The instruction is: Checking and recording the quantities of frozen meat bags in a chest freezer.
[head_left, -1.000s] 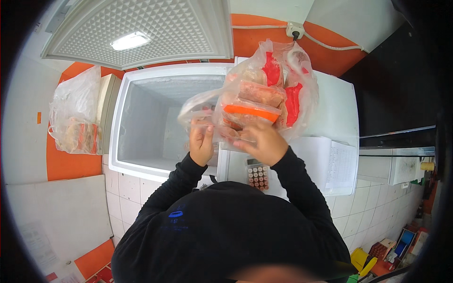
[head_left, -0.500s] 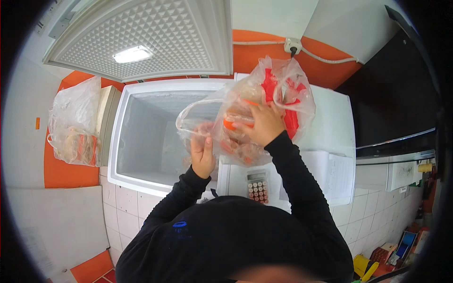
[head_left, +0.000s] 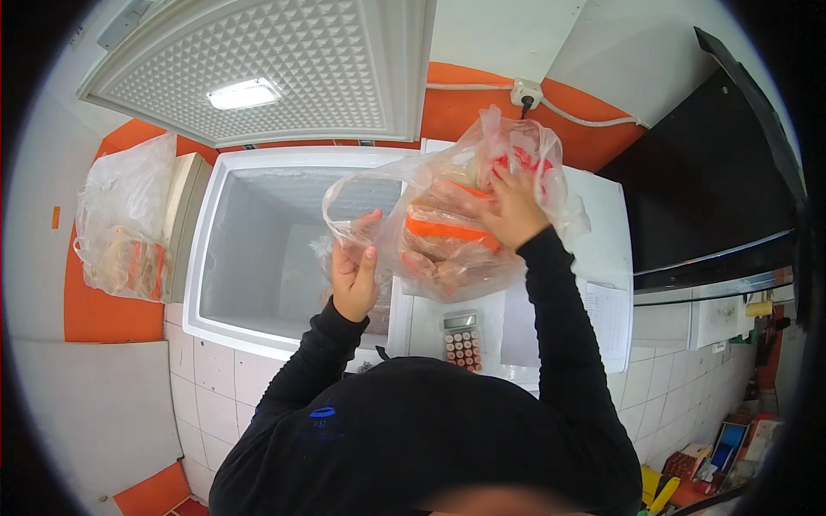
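A clear plastic bag (head_left: 447,275) lies on the closed right part of the white chest freezer. Inside it are packs with orange bands (head_left: 452,228) and, toward the back, something red (head_left: 525,159). My left hand (head_left: 354,279) pinches the bag's stretched left handle over the freezer's opening. On the bag's right side rests my right hand (head_left: 516,211), its fingers spread across the contents near the red part. Whether that hand is under or over the film, I cannot tell.
The chest freezer (head_left: 202,249) stands open on its left, its lid (head_left: 344,95) raised. A calculator (head_left: 462,344) and paper sheets (head_left: 607,322) lie in front of the bag. Another bag (head_left: 129,232) is at far left. Behind, a plugged socket (head_left: 527,90) sits on the wall.
My right hand has moved right, off the orange-banded packs, which now show more fully. Film now covers more of the red contents. My left hand keeps the bag's handle, slightly lower and left.
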`<state>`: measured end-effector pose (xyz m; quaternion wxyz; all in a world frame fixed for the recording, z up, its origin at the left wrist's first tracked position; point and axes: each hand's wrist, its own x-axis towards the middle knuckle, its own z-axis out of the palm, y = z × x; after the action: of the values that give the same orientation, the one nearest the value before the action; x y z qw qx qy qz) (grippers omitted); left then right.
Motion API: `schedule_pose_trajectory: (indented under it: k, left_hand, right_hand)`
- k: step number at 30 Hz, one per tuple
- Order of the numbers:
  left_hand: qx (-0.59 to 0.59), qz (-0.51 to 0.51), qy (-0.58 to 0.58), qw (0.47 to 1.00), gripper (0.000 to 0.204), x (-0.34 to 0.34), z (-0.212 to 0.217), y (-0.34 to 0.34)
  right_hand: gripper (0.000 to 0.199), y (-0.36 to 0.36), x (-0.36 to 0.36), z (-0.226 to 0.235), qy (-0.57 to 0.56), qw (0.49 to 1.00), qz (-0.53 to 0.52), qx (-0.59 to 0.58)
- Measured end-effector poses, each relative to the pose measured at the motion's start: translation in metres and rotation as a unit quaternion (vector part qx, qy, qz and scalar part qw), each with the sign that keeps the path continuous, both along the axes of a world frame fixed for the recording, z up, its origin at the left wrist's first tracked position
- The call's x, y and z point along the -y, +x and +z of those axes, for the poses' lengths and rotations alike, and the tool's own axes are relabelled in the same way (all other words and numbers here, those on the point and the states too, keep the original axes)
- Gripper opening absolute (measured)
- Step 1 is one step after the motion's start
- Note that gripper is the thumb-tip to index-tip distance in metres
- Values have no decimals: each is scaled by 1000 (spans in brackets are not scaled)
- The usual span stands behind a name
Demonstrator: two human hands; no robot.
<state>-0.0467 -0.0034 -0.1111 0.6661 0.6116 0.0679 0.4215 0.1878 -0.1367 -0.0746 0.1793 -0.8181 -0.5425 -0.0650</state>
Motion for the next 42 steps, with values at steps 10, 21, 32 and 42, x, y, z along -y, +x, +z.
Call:
schedule_pose_trajectory:
  k: [10, 21, 32, 42]
  left_hand:
    - [40, -71, 16, 997, 12, 6, 20, 1]
    - [-97, 9, 421, 902, 47, -23, 77, -31]
    - [-301, -51, 397, 866, 62, -24, 1, 66]
    - [33, -31, -38, 998, 27, 5, 1, 86]
  right_hand:
    - [48, 6, 138, -7, 70, 976, -198, -55]
    - [81, 0, 128, 43, 324, 901, -269, 104]
    - [26, 53, 94, 47, 434, 801, -29, -412]
    - [76, 88, 109, 18, 99, 970, -148, -164]
